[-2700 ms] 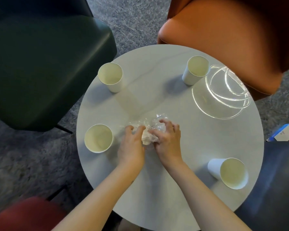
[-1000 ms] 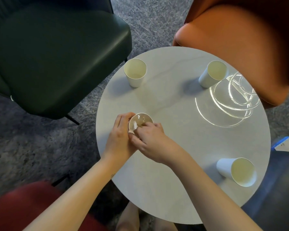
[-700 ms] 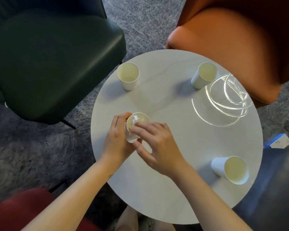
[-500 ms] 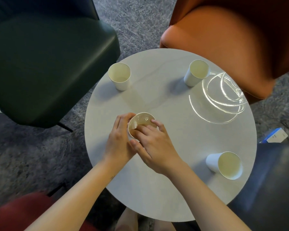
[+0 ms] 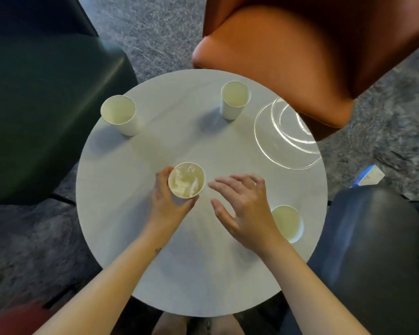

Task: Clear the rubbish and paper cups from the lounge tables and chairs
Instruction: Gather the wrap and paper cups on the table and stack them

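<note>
Head view, looking down. Round table (image 5: 198,274), pale grey, smooth matt top with faint veining and curved light glints at the right edge. Left hand (image 5: 166,204) wrapped around a paper cup (image 5: 186,180) near the table's middle, rim up, crumpled clear wrap (image 5: 184,183) stuffed inside. Right hand (image 5: 243,209) released, fingers spread and curved, just beside the held cup, not touching it. Three more paper cups, cream-white, tapered, upright: far-left cup (image 5: 118,114), far cup (image 5: 235,99), near-right cup (image 5: 288,222) partly behind the right hand. Four chairs around the table, smooth leather-like upholstery: dark green chair (image 5: 46,112) at left, orange chair (image 5: 288,56) at far right, dark blue chair (image 5: 377,250) at near right, red chair (image 5: 15,320) at near left, blurred. Mottled grey carpet (image 5: 150,30). Small blue-and-white box (image 5: 369,175) on the carpet at right.
</note>
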`<state>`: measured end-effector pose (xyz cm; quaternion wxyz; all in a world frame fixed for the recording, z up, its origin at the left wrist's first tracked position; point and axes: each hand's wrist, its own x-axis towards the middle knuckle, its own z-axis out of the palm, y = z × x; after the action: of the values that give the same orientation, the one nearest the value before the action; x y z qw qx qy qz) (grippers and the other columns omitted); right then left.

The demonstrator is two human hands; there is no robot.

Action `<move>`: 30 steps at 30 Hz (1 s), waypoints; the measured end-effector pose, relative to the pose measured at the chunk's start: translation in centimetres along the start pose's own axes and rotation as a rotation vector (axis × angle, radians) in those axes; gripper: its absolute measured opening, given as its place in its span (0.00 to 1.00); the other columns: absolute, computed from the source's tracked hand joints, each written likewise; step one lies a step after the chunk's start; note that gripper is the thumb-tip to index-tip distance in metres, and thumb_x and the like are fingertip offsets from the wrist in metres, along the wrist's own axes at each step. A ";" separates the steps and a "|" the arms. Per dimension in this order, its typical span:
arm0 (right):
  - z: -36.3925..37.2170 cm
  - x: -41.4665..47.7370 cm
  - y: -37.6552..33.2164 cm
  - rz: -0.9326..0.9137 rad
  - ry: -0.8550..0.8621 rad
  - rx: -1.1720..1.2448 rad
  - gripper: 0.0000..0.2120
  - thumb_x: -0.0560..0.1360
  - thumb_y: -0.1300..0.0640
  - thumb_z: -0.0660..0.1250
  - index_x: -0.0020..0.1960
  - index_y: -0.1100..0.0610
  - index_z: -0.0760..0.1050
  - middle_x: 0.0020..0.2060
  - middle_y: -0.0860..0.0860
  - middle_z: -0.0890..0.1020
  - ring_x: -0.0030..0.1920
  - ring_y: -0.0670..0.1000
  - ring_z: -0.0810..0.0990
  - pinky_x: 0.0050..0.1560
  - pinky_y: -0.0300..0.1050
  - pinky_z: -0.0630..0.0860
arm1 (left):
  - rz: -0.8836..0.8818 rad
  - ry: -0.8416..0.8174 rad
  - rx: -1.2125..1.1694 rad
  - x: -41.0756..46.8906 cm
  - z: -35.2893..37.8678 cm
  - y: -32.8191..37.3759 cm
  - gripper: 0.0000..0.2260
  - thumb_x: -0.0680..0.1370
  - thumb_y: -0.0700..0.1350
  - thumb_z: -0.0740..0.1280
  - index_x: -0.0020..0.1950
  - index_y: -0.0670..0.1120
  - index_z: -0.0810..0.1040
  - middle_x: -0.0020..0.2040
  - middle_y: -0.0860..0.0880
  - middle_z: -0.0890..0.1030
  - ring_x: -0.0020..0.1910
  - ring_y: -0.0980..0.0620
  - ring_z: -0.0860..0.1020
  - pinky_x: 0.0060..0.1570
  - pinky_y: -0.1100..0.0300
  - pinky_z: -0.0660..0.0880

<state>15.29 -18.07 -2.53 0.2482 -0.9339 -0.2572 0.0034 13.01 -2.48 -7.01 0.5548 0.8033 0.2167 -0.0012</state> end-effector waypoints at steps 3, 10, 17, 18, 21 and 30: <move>-0.7 -1.6 2.7 0.040 -0.007 -0.099 0.21 0.69 0.46 0.65 0.57 0.56 0.78 0.52 0.51 0.81 0.52 0.56 0.78 0.57 0.49 0.60 | -0.025 -0.018 0.006 -0.4 0.7 -0.9 0.31 0.66 0.40 0.76 0.63 0.51 0.63 0.60 0.51 0.72 0.59 0.52 0.72 0.52 0.62 0.67; -2.0 -5.3 7.5 0.198 -0.335 -0.216 0.38 0.62 0.43 0.73 0.69 0.50 0.64 0.67 0.53 0.69 0.66 0.59 0.66 0.63 0.55 0.60 | 0.092 -0.148 0.226 -2.0 -1.3 -1.8 0.47 0.65 0.36 0.72 0.64 0.73 0.48 0.64 0.63 0.59 0.62 0.68 0.58 0.61 0.61 0.59; -2.3 -4.8 9.2 0.162 -0.409 -0.167 0.32 0.69 0.55 0.67 0.70 0.44 0.60 0.65 0.47 0.65 0.61 0.50 0.68 0.55 0.44 0.58 | 0.245 -0.007 0.435 -1.7 -3.8 1.3 0.45 0.67 0.31 0.70 0.69 0.65 0.50 0.69 0.49 0.62 0.65 0.61 0.60 0.62 0.56 0.60; -2.4 -4.3 9.3 0.151 -0.393 -0.166 0.32 0.69 0.56 0.67 0.70 0.45 0.61 0.65 0.47 0.66 0.60 0.51 0.69 0.53 0.44 0.58 | 0.255 0.032 0.448 -1.5 -4.2 1.8 0.42 0.67 0.33 0.71 0.70 0.63 0.53 0.69 0.49 0.63 0.62 0.65 0.59 0.61 0.56 0.61; -2.6 -2.1 9.6 0.145 -0.308 -0.147 0.30 0.66 0.57 0.70 0.67 0.49 0.67 0.61 0.51 0.72 0.57 0.55 0.73 0.50 0.46 0.60 | 0.269 0.150 0.470 0.2 -5.4 2.6 0.36 0.69 0.37 0.71 0.71 0.54 0.57 0.68 0.49 0.64 0.62 0.65 0.59 0.61 0.57 0.61; 1.4 10.1 4.9 -0.029 -0.294 -0.162 0.31 0.70 0.57 0.66 0.70 0.50 0.61 0.64 0.51 0.67 0.60 0.54 0.69 0.54 0.46 0.61 | 0.025 0.228 0.516 9.6 -8.2 2.9 0.34 0.71 0.47 0.72 0.71 0.57 0.57 0.75 0.49 0.53 0.73 0.45 0.54 0.67 0.44 0.59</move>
<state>26.26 -16.20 -4.83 0.1317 -0.9366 -0.3036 0.1157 20.75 7.30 -3.58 0.3040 0.9155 0.2605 0.0411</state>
